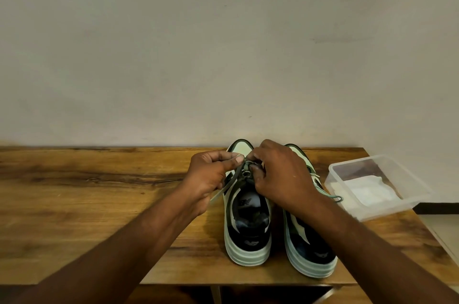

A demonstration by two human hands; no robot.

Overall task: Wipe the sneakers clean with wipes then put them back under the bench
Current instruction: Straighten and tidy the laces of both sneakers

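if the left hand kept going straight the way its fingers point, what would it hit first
Probably the right hand: the left hand pinches a lace and points rightward across the left sneaker toward it, though depth is unclear.

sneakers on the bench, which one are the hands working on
The left sneaker: both hands pinch its laces. The right sneaker sits beside it, untouched.

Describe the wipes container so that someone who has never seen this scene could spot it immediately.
Find the wooden bench top against the wall and follow it to its right end. There, right of the two sneakers, sits the container: a clear plastic box, lidless, with white wipes inside, the only see-through thing there.
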